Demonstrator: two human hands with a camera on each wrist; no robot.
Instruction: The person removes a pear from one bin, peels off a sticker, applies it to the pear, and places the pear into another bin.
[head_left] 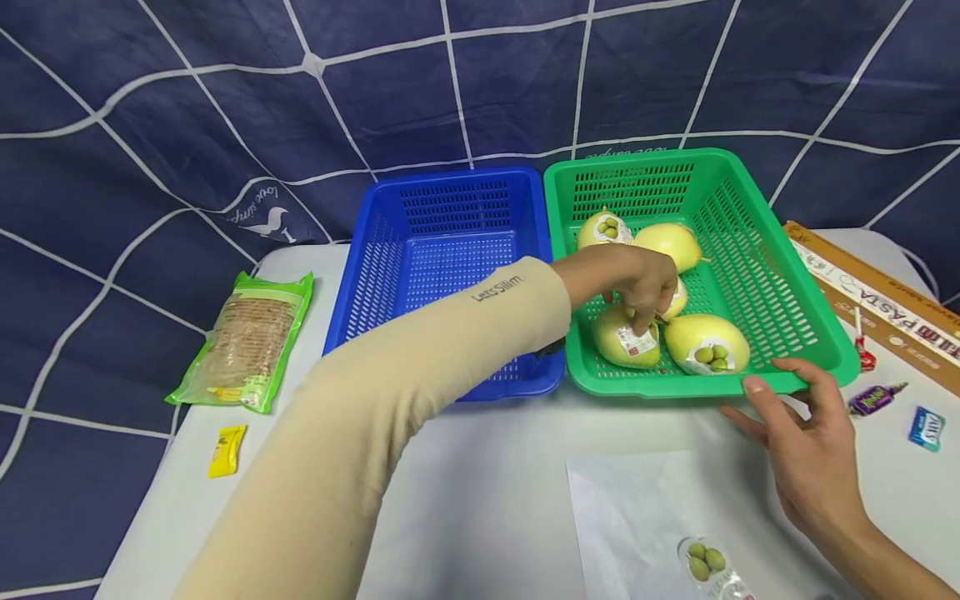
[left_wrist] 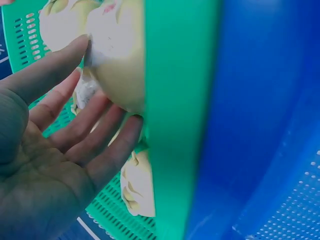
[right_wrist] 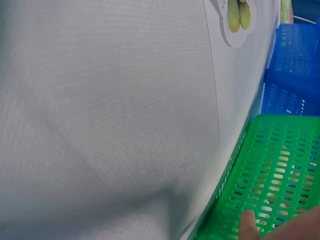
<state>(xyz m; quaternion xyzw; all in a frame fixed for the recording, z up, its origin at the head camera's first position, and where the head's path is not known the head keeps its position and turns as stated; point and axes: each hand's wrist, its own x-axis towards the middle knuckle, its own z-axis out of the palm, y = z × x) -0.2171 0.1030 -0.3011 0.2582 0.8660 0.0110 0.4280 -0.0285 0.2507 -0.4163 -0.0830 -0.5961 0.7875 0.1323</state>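
1. The left hand [head_left: 637, 287] reaches into the green perforated plastic basket [head_left: 780, 275], fingers loosely spread and bent over a pale yellow round fruit with a white label [head_left: 626, 337], touching it without a visible grip.
2. That fruit lies at the basket's near edge among four others.
3. The right hand [head_left: 802, 433] rests with relaxed fingers on the basket's near rim.
4. A blue perforated plastic basket [head_left: 442, 250] stands touching it on the white counter [head_left: 480, 492].
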